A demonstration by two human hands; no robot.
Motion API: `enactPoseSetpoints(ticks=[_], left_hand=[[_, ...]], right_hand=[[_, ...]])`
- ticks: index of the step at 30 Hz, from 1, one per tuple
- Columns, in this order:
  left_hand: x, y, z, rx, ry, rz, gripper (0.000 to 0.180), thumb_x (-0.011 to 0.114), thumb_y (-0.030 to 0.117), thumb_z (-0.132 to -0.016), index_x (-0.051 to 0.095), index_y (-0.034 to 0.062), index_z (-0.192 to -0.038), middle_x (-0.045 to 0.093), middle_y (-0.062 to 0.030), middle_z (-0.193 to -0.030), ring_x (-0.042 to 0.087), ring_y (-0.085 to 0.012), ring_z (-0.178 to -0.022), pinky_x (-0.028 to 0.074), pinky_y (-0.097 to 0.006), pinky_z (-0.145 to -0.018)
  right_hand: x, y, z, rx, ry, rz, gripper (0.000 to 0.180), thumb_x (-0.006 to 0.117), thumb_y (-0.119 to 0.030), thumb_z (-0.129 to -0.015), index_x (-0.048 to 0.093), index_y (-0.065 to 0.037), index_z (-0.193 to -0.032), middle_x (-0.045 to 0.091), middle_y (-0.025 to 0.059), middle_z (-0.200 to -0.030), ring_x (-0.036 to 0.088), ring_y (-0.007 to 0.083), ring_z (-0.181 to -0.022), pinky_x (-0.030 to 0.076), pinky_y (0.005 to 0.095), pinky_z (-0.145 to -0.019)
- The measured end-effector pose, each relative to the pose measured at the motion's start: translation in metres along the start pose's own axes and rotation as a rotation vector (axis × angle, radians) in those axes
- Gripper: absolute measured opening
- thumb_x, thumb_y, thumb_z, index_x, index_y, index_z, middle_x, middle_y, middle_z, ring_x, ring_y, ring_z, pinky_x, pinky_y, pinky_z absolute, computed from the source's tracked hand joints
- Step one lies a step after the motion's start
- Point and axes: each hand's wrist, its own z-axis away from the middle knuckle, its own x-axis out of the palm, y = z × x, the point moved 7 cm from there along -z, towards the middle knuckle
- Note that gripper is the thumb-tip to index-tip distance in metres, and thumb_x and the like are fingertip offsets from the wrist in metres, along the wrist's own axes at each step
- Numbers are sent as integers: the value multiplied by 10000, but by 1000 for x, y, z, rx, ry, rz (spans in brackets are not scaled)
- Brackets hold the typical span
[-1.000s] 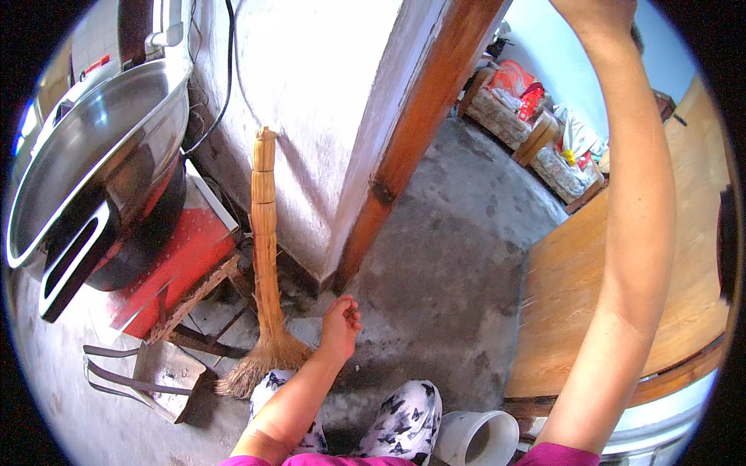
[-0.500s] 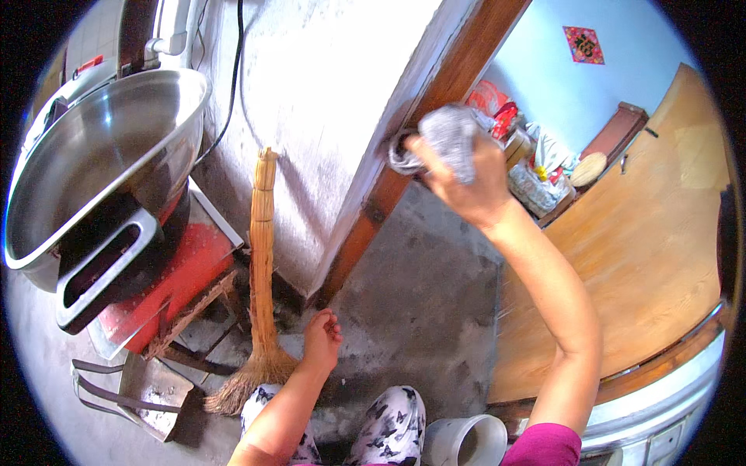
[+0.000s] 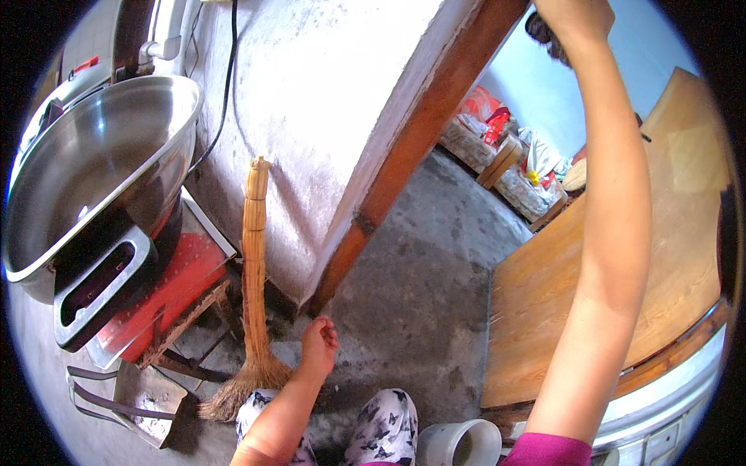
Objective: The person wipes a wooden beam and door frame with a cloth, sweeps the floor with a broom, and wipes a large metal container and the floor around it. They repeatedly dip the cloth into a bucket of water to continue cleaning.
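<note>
My right hand (image 3: 576, 23) is raised to the top edge of the view, beside the upper part of the brown wooden door frame (image 3: 423, 124). It grips a cloth (image 3: 548, 37), of which only a dark, crumpled part shows below the fingers; the fingertips are partly cut off. Low in the middle, my left hand (image 3: 319, 345) hangs above my knees with its fingers curled in and nothing visible in them. Closest to that hand stands a straw broom (image 3: 255, 248), its handle upright and its bristles by my knee.
On the left a large steel pan (image 3: 101, 155) with a black handle rests over a red stand (image 3: 167, 283). A metal dustpan (image 3: 148, 400) lies below it. A white bucket (image 3: 470, 444) is beside my right knee. The wooden door (image 3: 575, 311) fills the right side; bundles (image 3: 497, 124) lie in the room beyond.
My right hand has moved up and to the right with the cloth, from the middle of the door frame to the top edge of the view. My left hand has barely moved.
</note>
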Motion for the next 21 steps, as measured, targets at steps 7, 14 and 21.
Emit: enactPoseSetpoints(ticks=[7,14,21], left_hand=[[-1,18,7,30,-6,13,86,566,152,-963,620,166,-1029,604,32,-830,540,-115,-669,413,-280,-545],[-1,35,14,70,8,-3,89,569,156,-962,621,169,-1033,603,38,-831,543,-111,-668,414,-273,-554],[2,18,0,29,-9,-18,125,575,160,-967,610,161,-1087,600,29,-841,551,-116,-679,417,-275,-554]], right_hand=[[-6,-59,142,-240,-252,-179,469,773,-202,-747,620,-125,-1184,694,148,-1077,702,366,-912,598,447,-728],[2,-41,135,-195,-201,-351,498,733,-76,-703,663,-186,-1184,677,81,-1214,648,320,-1116,540,422,-949],[-3,-5,14,-73,36,-73,285,677,-55,-789,632,-56,-1071,588,150,-1170,592,404,-1081,515,477,-922]])
